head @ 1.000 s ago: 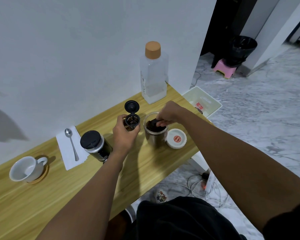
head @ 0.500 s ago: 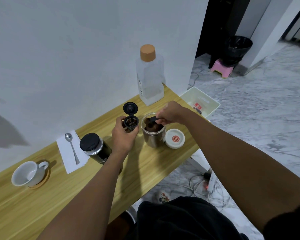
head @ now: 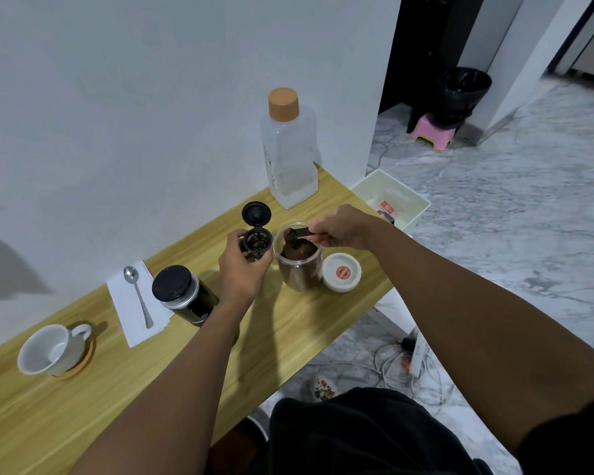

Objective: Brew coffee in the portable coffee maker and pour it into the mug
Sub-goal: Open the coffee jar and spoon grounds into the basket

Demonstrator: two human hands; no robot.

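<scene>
Scoop transfer: by my judgement the loaded scoop should travel level across the short gap and tip only once it is squarely over the basket's mouth, away from the raised lid (grounds on the rim could spoil the seal).
White ceramic mug (head: 48,351): nearest, on a round wooden coaster (head: 79,368), well left of both hands.
Black cylindrical portable coffee maker (head: 182,296): stands on the light wooden tabletop (head: 83,423), just left of the left forearm.
Left hand (head: 242,269): fingers wrapped around a small black filter basket (head: 257,242), whose hinged lid is flipped up.
Right hand (head: 338,228): pinches the handle of a black plastic scoop (head: 297,233) heaped with brown grounds.
Clear plastic coffee jar (head: 299,269): under the scoop, just right of the basket, with its white round lid (head: 342,272) beside it.
Clear tan-capped water bottle (head: 288,159): farthest, by the wall.
</scene>
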